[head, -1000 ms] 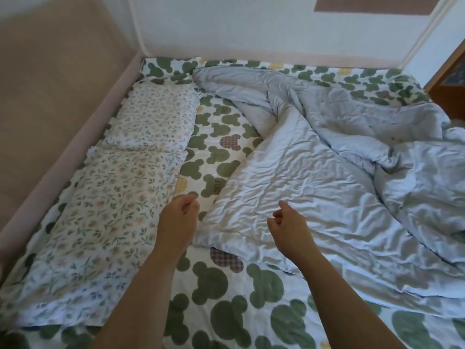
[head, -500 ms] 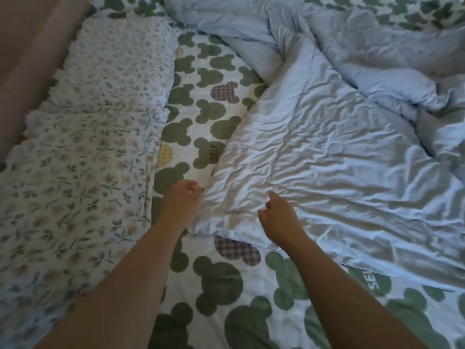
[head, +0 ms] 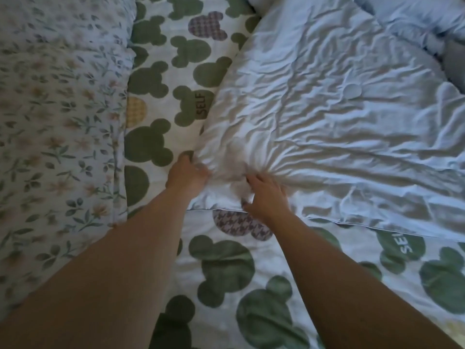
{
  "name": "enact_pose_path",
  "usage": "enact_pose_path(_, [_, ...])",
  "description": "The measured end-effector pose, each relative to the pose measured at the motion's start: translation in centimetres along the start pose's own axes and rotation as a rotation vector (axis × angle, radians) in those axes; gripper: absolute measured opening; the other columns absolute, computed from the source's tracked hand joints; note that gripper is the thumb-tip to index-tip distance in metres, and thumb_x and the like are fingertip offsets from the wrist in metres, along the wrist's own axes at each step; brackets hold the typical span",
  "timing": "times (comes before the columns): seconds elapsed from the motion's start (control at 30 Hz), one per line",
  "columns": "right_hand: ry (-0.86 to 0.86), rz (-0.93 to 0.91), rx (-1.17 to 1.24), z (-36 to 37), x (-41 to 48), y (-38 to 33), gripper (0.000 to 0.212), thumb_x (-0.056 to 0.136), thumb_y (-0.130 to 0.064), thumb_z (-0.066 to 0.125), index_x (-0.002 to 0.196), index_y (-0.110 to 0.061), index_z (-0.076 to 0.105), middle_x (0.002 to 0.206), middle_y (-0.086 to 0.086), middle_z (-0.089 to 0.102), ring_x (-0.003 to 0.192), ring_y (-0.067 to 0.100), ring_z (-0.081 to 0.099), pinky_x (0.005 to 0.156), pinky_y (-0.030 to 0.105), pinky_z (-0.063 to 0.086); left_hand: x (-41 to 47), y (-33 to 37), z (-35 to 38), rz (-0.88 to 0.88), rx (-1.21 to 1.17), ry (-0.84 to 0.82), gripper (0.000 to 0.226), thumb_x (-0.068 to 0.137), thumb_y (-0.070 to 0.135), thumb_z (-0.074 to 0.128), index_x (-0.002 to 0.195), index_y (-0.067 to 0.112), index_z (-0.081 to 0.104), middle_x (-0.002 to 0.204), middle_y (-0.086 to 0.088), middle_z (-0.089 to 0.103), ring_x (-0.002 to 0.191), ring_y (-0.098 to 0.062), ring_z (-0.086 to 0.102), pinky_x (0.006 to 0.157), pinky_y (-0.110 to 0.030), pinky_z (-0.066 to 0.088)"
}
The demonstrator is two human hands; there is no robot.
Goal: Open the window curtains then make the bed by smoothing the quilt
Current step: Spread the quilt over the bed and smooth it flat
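Observation:
A wrinkled pale blue quilt [head: 327, 102] covers the right and upper part of the bed, its near-left corner bunched into radiating folds. My left hand [head: 186, 173] grips that corner at its left edge. My right hand [head: 264, 197] clutches the quilt's near edge just to the right, fingers curled into the fabric. Both forearms reach in from the bottom of the view. The window and curtains are out of sight.
A white bedsheet [head: 226, 268] printed with green mouse-head shapes lies under the quilt and fills the lower middle. A floral pillow [head: 57, 137] lies along the left side.
The view has dropped closer to the bed. Both hands moved forward from hovering over the sheet and closed on the quilt's near-left corner, bunching the fabric.

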State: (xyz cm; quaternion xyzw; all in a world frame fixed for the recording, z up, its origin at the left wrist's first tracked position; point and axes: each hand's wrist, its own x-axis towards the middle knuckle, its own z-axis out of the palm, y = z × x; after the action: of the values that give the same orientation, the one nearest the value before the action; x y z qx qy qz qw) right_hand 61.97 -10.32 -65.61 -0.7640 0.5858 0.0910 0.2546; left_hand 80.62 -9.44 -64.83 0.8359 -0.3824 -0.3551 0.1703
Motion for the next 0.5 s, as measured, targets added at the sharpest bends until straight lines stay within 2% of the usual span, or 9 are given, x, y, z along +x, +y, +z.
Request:
enact_pose_path(0.07, [0.052,0.022,0.000,0.3,0.3,-0.2,0.048,0.091,-0.027,0.055,0.138,-0.032,0.045,0.140,0.002,0.046,0.129,0.028,0.042,0.107,0.041,0.033,0.4,-0.4,0.5,-0.012,0.009,0.010,0.048,0.088,0.020,0.059,0.134,0.010,0.046,0.123,-0.014,0.058,0.109,-0.034,0.056,0.076,-0.029,0.040])
enact_pose_path(0.13, [0.082,0.096,0.026,0.3,0.5,-0.6,0.037,0.093,-0.017,0.048,0.128,-0.027,0.057,0.127,0.005,0.056,0.115,0.030,0.053,0.088,0.036,0.041,0.4,-0.7,0.8,-0.004,0.033,0.024,0.040,0.090,0.015,0.058,0.127,0.002,0.050,0.121,-0.018,0.058,0.108,-0.036,0.056,0.073,-0.028,0.038])
enact_pose_path(0.2, [0.085,0.174,0.083,0.4,0.4,-1.1,0.032,0.093,-0.014,0.045,0.118,-0.024,0.063,0.118,0.009,0.062,0.105,0.032,0.059,0.074,0.033,0.039,0.1,-1.1,0.7,-0.008,0.050,0.040,0.035,0.091,0.013,0.057,0.122,-0.003,0.053,0.121,-0.021,0.058,0.109,-0.037,0.056,0.075,-0.029,0.037])
enact_pose_path(0.27, [0.085,0.194,0.166,0.4,-0.3,-1.5,0.029,0.092,-0.018,0.045,0.113,-0.025,0.065,0.111,0.010,0.065,0.101,0.034,0.060,0.071,0.032,0.039,-0.6,-1.6,0.4,-0.017,0.042,0.035,0.034,0.092,0.014,0.056,0.120,-0.004,0.053,0.121,-0.021,0.057,0.108,-0.037,0.055,0.076,-0.030,0.037])
enact_pose_path(0.33, [0.062,0.177,0.213,0.4,-1.1,-1.7,0.025,0.093,-0.021,0.044,0.105,-0.022,0.065,0.104,0.010,0.065,0.093,0.032,0.060,0.069,0.032,0.038,-1.6,-2.4,0.1,-0.046,0.029,0.015,0.032,0.092,0.015,0.054,0.118,-0.003,0.052,0.118,-0.019,0.057,0.100,-0.034,0.055,0.075,-0.032,0.037])
enact_pose_path(0.4, [0.007,0.166,0.253,0.5,-2.0,-1.8,0.019,0.093,-0.022,0.044,0.090,-0.021,0.063,0.092,0.008,0.063,0.083,0.029,0.057,0.067,0.032,0.039,-2.9,-3.2,-0.1,-0.089,0.029,0.001,0.031,0.091,0.016,0.054,0.118,0.000,0.052,0.116,-0.018,0.056,0.093,-0.032,0.053,0.073,-0.033,0.037])
enact_pose_path(0.43, [-0.017,0.168,0.288,0.6,-2.6,-1.8,0.018,0.091,-0.022,0.045,0.082,-0.021,0.060,0.086,0.008,0.060,0.081,0.029,0.057,0.065,0.033,0.040,-3.7,-3.6,-0.2,-0.113,0.028,-0.004,0.033,0.091,0.015,0.054,0.120,-0.001,0.051,0.117,-0.019,0.056,0.096,-0.034,0.054,0.074,-0.033,0.038])
enact_pose_path(0.5, [-0.058,0.175,0.373,0.9,-4.0,-2.0,0.017,0.089,-0.022,0.049,0.078,-0.017,0.061,0.082,0.009,0.062,0.082,0.031,0.060,0.069,0.037,0.046,-5.5,-4.3,-0.4,-0.142,0.044,-0.017,0.038,0.091,0.013,0.055,0.125,-0.002,0.049,0.121,-0.020,0.054,0.107,-0.037,0.054,0.076,-0.029,0.037])
